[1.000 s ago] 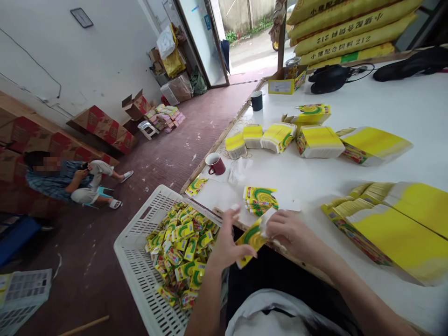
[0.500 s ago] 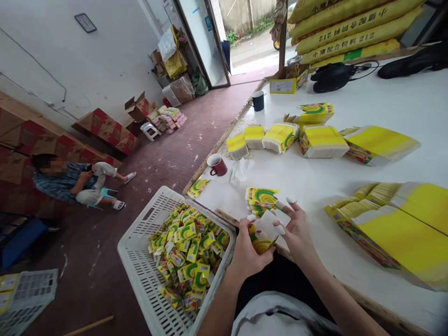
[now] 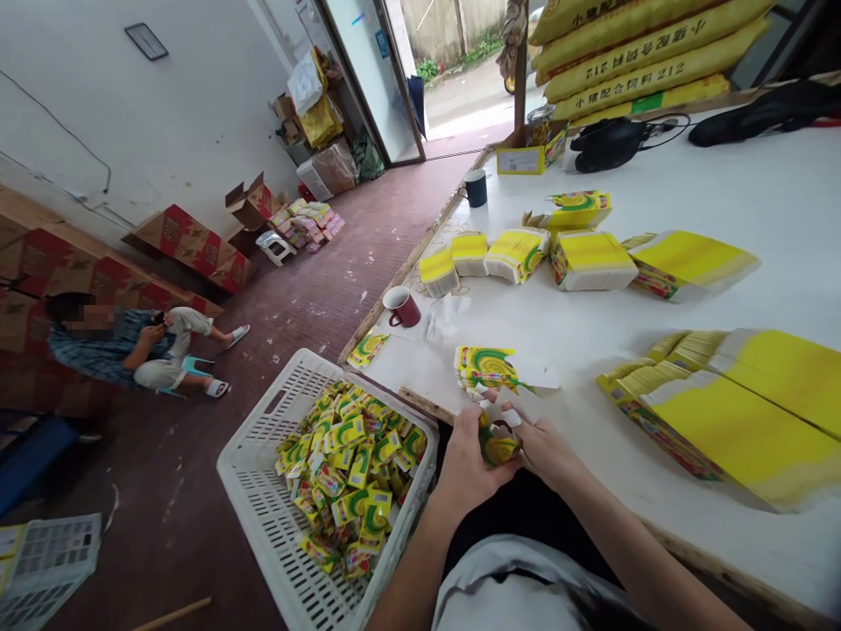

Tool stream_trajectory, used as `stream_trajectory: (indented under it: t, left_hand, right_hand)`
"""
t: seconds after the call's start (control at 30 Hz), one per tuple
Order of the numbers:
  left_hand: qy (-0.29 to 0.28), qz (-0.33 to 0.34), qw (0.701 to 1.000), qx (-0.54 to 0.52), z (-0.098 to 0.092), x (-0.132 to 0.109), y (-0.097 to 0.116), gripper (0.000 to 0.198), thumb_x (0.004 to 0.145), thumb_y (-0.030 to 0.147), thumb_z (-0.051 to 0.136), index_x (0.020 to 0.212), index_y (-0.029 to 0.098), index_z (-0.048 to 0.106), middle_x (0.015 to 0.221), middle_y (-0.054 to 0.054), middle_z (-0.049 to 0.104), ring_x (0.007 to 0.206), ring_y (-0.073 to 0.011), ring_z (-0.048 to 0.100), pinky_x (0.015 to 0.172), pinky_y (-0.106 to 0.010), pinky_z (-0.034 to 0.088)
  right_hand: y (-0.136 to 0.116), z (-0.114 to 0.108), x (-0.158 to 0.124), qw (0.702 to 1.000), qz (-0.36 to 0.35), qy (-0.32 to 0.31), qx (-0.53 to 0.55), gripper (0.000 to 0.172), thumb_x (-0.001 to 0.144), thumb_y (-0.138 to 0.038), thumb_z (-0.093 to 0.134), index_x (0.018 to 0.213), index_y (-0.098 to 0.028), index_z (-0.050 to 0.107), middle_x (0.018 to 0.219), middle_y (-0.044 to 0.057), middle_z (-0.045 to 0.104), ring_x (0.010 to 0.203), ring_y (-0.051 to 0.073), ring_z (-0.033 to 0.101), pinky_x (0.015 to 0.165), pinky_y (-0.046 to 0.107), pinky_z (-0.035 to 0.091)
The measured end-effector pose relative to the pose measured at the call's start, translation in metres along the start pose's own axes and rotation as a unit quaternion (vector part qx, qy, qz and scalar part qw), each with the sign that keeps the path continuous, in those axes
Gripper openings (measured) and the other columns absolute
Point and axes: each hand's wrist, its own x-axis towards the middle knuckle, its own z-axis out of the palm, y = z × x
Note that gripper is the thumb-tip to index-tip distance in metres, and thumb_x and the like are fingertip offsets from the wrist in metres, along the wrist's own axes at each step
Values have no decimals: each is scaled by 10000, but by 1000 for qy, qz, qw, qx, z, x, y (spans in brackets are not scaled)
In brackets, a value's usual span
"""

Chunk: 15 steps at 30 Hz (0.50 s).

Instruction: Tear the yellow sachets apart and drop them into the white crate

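Observation:
Near the table's front edge, my left hand [image 3: 469, 451] and my right hand [image 3: 535, 443] are closed around a small yellow-green carton [image 3: 498, 445]. White inner flaps of the carton show between my fingers, and some fingertips have white covers. Just beyond my hands lies a small stack of flat printed cartons [image 3: 487, 366]. To the left of my hands, a white plastic basket [image 3: 253, 473] holds a heap of small yellow-green packets [image 3: 355, 464].
Bundles of yellow cartons [image 3: 595, 261] lie across the white table [image 3: 565, 337], with a larger group [image 3: 736, 412] at right. A red mug [image 3: 402, 308] and a dark mug [image 3: 474, 188] stand near the left edge. A seated person [image 3: 118, 337] is at far left.
My right hand has moved closer to my left hand and its fingers have closed in on the carton. The view has shifted slightly.

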Motion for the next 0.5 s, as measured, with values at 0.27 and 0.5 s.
stream_trajectory:
  t: [0.27,0.5]
  left_hand:
    - [25,-14,1000,-6,24,-5,-8,729,720,219,750,1305,247,315,1254,-133,559,1152,-307,616,966,-480,534]
    - [4,-27,999,25,13,0,-9,683,688,187,721,1262,268,361,1132,-90,623,1012,-312,666,861,-472,556]
  right_hand:
    - [10,0,6,998,24,41,43,646,704,-703,770,1135,-222,759,1294,119,716,1252,362,628,1056,528,512]
    - [17,-8,8,990,-75,2,-116,538,808,-547,709,1238,-225,698,1291,140,711,1239,381,639,1071,583,491]
